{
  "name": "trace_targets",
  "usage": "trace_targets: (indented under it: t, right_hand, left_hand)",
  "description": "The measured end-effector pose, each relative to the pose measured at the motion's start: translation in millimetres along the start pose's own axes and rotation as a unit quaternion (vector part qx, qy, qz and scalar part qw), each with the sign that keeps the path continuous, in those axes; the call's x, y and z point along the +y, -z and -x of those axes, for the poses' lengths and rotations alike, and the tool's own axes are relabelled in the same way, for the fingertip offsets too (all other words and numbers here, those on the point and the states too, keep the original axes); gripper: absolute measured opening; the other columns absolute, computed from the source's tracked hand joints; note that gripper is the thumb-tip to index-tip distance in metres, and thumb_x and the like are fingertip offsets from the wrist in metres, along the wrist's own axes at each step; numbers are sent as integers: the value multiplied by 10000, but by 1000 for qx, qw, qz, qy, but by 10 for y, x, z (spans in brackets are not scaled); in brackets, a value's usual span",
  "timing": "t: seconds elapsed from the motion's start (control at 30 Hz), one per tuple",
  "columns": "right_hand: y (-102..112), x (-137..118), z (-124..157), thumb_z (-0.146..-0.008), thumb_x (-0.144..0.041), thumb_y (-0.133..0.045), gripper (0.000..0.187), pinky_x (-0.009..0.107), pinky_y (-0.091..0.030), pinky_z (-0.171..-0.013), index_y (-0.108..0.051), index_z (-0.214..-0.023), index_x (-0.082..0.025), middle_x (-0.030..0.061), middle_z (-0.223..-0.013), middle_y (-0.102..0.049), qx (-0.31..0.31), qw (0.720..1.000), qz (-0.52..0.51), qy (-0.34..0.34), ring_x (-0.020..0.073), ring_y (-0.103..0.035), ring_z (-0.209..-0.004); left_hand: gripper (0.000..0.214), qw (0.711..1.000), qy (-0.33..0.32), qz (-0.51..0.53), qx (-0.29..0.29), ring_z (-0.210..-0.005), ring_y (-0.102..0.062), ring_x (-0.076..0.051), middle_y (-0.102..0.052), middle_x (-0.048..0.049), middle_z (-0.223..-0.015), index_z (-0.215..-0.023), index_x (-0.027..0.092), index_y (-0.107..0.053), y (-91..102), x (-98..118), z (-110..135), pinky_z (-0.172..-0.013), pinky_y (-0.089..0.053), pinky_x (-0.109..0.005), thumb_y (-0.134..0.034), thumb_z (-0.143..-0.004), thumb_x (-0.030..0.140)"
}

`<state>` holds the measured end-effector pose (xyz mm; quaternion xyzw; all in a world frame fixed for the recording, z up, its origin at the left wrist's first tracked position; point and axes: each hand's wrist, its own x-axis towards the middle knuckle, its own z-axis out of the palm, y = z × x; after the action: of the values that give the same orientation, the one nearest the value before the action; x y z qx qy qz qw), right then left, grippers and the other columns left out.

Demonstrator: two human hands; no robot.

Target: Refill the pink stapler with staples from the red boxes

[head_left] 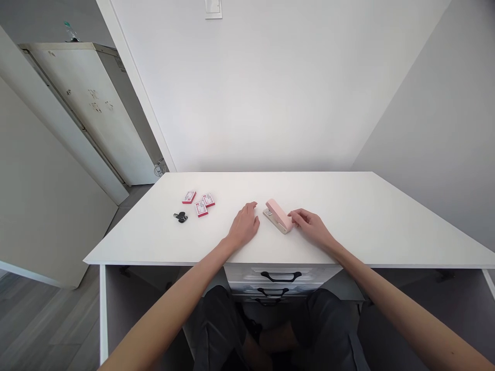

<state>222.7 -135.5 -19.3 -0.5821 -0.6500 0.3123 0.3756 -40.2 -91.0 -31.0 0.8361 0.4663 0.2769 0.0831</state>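
The pink stapler lies near the middle of the bench, nose toward 11 o'clock, its top arm raised off the base. The right hand, at its 4 o'clock, has bent fingers against the hinge end; whether they grip it I cannot tell. The left hand rests open, palm down, just beside it at 9 o'clock. To handle it well, steady the base and keep fingertips out of the gap; the small boxes and keys lie well apart, around 9 to 10 o'clock
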Motion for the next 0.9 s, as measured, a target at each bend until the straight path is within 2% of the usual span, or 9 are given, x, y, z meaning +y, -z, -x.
trace_targets:
  t: [0.07,0.23,0.33,0.47,0.53,0.63,0.77,0.9]
  right_hand:
    - [-9,13,-1,-961,-655,-510,485,336,-452,-728,-746,-994,-232,54,-949,-745,-1,1000,-1,4,228,-618,-835]
    - [-15,-9,4,-960,-685,-499,534,323,-417,-671,-768,-906,-227,48,-851,-731,-4,1000,-4,10,211,-590,-764]
    - [-17,-18,4,-963,-661,-511,504,330,-415,-673,-774,-892,-237,47,-845,-723,3,1000,-3,17,212,-582,-756]
    - [-39,20,-9,-982,-572,-520,418,349,-443,-733,-758,-875,-245,52,-931,-728,33,998,8,58,211,-591,-789]
    - [-52,60,-21,-980,-519,-533,357,360,-461,-768,-730,-891,-236,60,-965,-721,63,996,13,65,213,-602,-816]
    - [-65,117,-36,-973,-431,-530,272,373,-475,-795,-679,-883,-222,71,-976,-702,105,993,28,55,218,-613,-844]
    - [-67,136,-44,-955,-351,-519,205,373,-480,-799,-654,-868,-225,66,-968,-688,98,992,43,59,217,-620,-857]
    - [-61,107,-47,-941,-315,-518,179,370,-478,-812,-645,-851,-228,51,-941,-685,82,994,50,60,209,-620,-853]
  left_hand:
    - [439,1000,1,-7,2,-1279,-603,-295,-580,-173,-1385,-1406,168,-406,5,0,-8,-1070,-515,-489,-429,-969,143]
    - [395,999,1,-39,11,-1222,-606,-299,-595,-165,-1342,-1358,153,-451,33,20,-17,-1054,-508,-496,-417,-965,137]
    - [379,998,-1,-59,23,-1219,-590,-313,-601,-167,-1318,-1321,145,-488,65,68,-19,-1052,-497,-505,-431,-946,133]
    - [357,996,-19,-79,42,-1312,-525,-326,-589,-174,-1354,-1283,148,-540,150,55,-31,-1125,-438,-512,-451,-938,145]
    - [357,991,-37,-119,54,-1345,-503,-330,-592,-185,-1358,-1290,143,-559,234,-54,-27,-1158,-409,-518,-449,-951,174]
    - [383,982,-1,-174,79,-1399,-458,-361,-564,-219,-1409,-1301,121,-582,425,-345,23,-1200,-354,-556,-449,-961,237]
    - [521,970,75,-215,86,-1496,-347,-402,-463,-252,-1552,-1405,59,-535,714,-744,161,-1231,-302,-592,-422,-960,305]
    - [647,964,132,-216,74,-1557,-266,-414,-379,-251,-1637,-1511,39,-455,835,-920,258,-1250,-266,-614,-408,-950,357]
